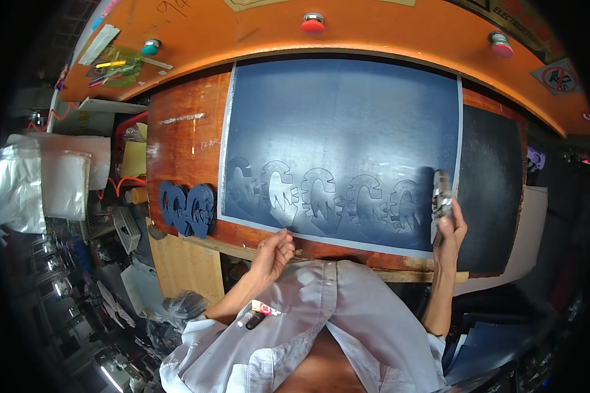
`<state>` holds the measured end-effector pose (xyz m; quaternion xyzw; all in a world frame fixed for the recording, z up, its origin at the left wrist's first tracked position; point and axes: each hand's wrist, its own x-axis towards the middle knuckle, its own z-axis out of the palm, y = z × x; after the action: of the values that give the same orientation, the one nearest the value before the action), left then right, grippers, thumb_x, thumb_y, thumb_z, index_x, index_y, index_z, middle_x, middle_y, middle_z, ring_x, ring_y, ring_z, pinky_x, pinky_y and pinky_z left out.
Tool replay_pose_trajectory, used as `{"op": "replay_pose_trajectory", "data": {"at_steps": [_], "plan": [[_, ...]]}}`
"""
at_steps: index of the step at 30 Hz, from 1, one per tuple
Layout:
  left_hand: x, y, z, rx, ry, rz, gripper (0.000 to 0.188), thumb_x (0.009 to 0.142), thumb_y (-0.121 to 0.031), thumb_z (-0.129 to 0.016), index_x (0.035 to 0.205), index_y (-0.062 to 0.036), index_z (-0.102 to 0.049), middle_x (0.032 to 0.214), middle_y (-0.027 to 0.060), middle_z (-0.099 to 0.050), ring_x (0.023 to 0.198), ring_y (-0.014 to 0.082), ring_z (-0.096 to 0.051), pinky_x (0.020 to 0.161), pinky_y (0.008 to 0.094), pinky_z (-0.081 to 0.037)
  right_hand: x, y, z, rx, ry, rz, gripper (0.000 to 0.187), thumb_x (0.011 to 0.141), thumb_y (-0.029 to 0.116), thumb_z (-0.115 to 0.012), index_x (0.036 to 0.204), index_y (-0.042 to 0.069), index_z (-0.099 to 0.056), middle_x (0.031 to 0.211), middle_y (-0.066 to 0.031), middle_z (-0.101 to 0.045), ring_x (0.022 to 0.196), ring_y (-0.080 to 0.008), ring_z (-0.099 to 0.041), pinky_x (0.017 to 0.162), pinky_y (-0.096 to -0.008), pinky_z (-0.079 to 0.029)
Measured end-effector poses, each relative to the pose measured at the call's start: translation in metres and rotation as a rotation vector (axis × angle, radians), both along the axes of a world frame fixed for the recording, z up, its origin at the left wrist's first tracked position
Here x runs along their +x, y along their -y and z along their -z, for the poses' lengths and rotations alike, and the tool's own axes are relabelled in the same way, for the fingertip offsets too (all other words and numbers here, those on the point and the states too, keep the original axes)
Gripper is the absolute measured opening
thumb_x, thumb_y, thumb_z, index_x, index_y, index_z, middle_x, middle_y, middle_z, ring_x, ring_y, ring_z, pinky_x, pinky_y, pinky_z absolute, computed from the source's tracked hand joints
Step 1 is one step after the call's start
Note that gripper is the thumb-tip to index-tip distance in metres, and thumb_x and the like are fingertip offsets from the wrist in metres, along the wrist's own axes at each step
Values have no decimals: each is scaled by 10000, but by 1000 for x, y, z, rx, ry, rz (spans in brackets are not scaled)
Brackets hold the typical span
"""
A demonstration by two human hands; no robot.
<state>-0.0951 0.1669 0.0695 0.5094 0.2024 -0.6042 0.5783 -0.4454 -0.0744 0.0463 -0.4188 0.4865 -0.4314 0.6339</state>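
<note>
A wide dark blue sheet (pixel 347 111) lies on the board in front of me. Along its near part runs a row of several cut outlines (pixel 321 196), curved with jagged inner edges. At the sheet's right edge my right hand (pixel 450 229) is closed round a metal cutting die (pixel 442 196), seen nearly edge-on. Whether the die touches the sheet, I cannot tell. By the sheet's near edge, left of middle, my left hand (pixel 275 254) has its fingers curled together, and nothing shows in them. Stacks of blue cut pieces (pixel 189 208) lie left of the sheet.
An orange machine beam (pixel 255 33) spans the far side, with red (pixel 313 25) and green push buttons (pixel 151 47). A reddish-brown board (pixel 183 144) shows on the left, a black panel (pixel 491 196) on the right. Clear plastic bags (pixel 65 183) hang at far left.
</note>
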Motion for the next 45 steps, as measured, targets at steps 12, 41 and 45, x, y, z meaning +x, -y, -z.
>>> {"op": "replay_pose_trajectory", "data": {"at_steps": [12,41,45], "plan": [[-34,-18,28,-18,364,190,342,1058,-317,-676,878,-26,-679,779,87,-740,639,159,-704,583,276,-569,40,11,-29,158,653,-7,569,1022,282,-643,1462,-54,-511,1335,-194,-649,1168,-303,-682,1031,-402,-566],[125,-84,54,246,1679,323,190,1017,-176,-664,1040,8,-707,890,202,-729,753,386,-705,684,448,-532,417,-73,-14,-687,-652,-479,642,821,252,-855,1356,-19,-625,1529,-282,-441,1366,-425,-442,1133,-509,-412],[137,-63,57,290,1722,326,183,1023,-195,-655,965,-26,-693,780,189,-692,686,379,-681,645,457,-507,373,-37,-25,-640,-594,-391,525,882,217,-807,1322,-27,-655,1487,-238,-537,1361,-385,-517,1146,-468,-439]]}}
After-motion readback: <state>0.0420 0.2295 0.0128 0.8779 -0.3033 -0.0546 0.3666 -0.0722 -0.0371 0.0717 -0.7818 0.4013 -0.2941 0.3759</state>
